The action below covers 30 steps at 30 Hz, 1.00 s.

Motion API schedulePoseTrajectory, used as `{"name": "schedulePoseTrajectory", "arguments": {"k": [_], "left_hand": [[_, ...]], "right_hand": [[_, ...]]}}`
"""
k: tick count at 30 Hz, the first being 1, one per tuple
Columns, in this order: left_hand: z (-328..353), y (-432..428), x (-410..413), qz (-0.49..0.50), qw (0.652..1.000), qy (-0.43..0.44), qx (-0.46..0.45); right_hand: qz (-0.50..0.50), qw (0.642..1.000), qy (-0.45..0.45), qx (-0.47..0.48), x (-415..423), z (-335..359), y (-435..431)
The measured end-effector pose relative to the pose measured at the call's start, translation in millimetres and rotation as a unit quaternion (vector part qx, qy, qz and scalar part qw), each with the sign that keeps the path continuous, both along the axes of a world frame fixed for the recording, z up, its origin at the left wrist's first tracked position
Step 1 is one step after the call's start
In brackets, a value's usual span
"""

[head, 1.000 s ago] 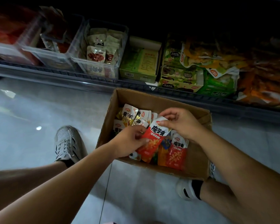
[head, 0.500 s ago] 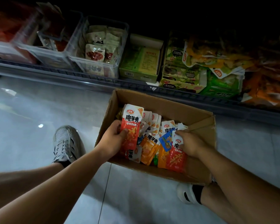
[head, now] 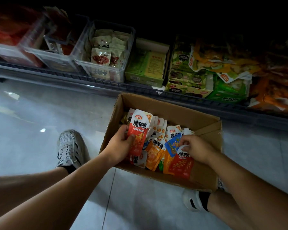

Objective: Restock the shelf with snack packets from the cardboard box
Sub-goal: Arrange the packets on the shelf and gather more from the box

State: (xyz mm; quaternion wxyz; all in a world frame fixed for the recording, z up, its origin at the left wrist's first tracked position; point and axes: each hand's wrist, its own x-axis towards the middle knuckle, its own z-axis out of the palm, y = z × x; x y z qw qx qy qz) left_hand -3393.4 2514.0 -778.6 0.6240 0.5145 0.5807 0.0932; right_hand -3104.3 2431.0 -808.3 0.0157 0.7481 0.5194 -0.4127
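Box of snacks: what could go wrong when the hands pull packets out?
1. The left hand grips the raised packet with loose ones fanned behind it. Some may slip and fall when it lifts.
2. The right hand pinches only the top edge of a low packet, and a blue packet overlaps it. The blue one might get flicked out of the box.
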Motion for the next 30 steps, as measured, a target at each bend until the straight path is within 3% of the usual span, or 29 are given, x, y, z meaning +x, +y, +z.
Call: {"name": "schedulePoseTrajectory", "arguments": {"k": [6, 12, 17, 19, 22, 25, 30], "left_hand": [[8.7, -2.4, 5.9, -0.025, 1.000, -0.014, -0.010], [14.3, -8.3, 8.4, -0.052, 0.994, -0.080, -0.051], [8.2, -10.0, 7.4, -0.081, 0.997, -0.017, 0.007], [4.8, -8.5, 2.8, -0.038, 0.999, -0.025, 0.011], [0.7, -5.7, -3.4, 0.005, 0.999, -0.045, 0.006], [-2.4, -3.7, -5.6, -0.004, 0.999, -0.040, 0.021], [-5.8, -1.3, -3.5, -0.007, 0.999, -0.029, 0.021]], "right_hand": [[-0.056, 0.982, 0.162, 0.075, -8.4, 59.4, 40.0], [-0.043, 0.968, 0.232, 0.085, -39.8, 92.9, 60.5], [-0.193, 0.929, 0.282, 0.145, -45.1, 73.9, 59.2], [-0.239, 0.932, 0.236, 0.139, -29.8, 51.4, 48.7], [-0.158, 0.984, 0.064, 0.055, -3.7, 6.8, 15.8], [-0.078, 0.996, -0.030, -0.032, 8.1, -20.9, -7.5], [-0.032, 0.994, -0.080, -0.066, 14.1, -32.3, -7.3]]}}
